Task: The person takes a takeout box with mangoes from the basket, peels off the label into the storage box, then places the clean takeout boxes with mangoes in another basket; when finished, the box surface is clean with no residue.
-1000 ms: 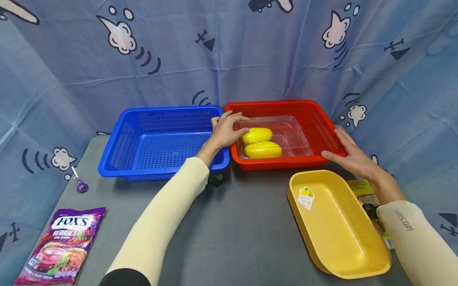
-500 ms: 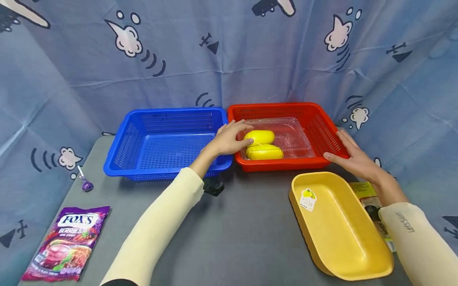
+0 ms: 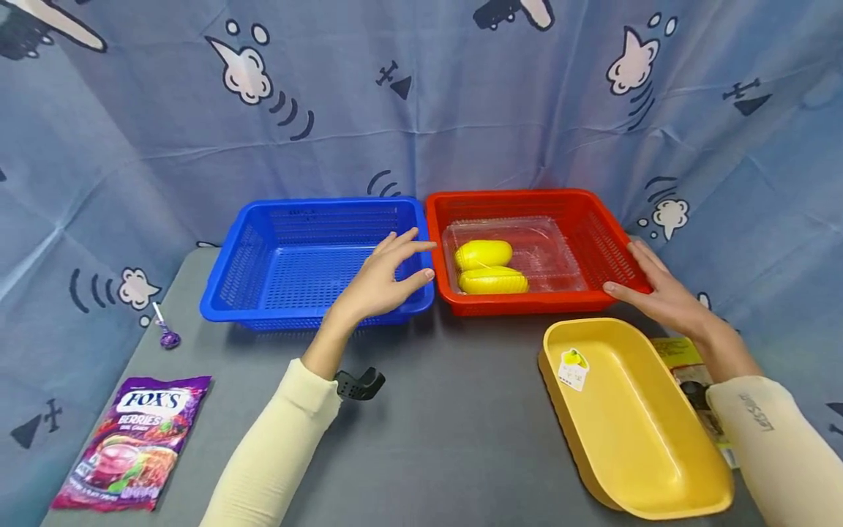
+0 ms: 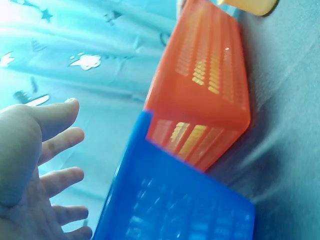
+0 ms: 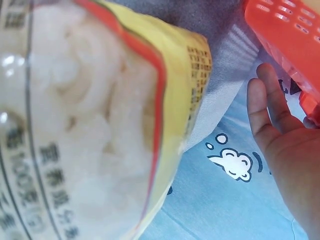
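Note:
My left hand is over the right end of the blue basket, fingers apart and holding nothing. In the left wrist view that hand has its fingers loosely extended beside the basket's rim. My right hand lies with straight fingers along the right end of the red basket; whether it touches cannot be told. Within the red basket is a clear plastic tray, with a smooth yellow oblong thing and a ridged yellow one at its left.
An oval yellow tub stands at front right, a printed food packet partly hidden behind it under the right arm. At the left lie a purple candy bag and a lollipop. A blue curtain hangs behind the baskets.
My left hand has drawn back leftward from the red basket's left end, off the yellow things, to over the blue basket. The right hand has stayed at the red basket's right end.

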`<state>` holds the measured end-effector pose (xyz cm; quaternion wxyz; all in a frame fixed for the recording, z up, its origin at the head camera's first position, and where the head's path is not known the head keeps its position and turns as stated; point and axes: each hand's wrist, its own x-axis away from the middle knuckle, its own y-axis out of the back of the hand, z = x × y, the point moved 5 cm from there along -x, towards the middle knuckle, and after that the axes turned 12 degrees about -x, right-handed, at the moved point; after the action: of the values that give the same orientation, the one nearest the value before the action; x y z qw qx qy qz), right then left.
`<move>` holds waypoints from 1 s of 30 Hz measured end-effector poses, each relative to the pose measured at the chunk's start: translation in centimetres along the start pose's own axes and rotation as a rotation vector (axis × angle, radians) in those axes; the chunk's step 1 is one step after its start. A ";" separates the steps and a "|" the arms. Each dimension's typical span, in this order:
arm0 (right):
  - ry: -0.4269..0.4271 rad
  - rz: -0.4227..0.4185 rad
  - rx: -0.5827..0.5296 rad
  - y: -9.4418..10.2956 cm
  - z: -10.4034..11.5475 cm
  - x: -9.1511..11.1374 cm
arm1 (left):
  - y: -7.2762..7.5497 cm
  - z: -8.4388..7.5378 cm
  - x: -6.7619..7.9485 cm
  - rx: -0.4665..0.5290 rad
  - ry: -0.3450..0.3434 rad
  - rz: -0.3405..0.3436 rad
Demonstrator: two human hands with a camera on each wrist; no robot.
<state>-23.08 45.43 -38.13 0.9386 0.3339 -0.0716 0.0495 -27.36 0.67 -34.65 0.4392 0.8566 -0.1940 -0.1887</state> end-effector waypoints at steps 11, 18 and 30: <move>-0.022 0.004 0.031 0.7 -0.6 -0.2 | 2.8 3.0 3.9 0.003 0.085 -0.148; -0.013 0.064 0.057 1.7 0.7 -0.7 | 4.1 5.1 5.9 -0.027 0.171 -0.227; -0.075 -0.037 0.323 1.7 7.6 -3.0 | 5.9 6.8 7.5 -0.074 0.234 -0.363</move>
<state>-27.07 41.75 -31.75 0.8701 0.4834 -0.0913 0.0304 -25.32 -10.92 -34.62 0.4486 0.8770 0.0226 -0.1708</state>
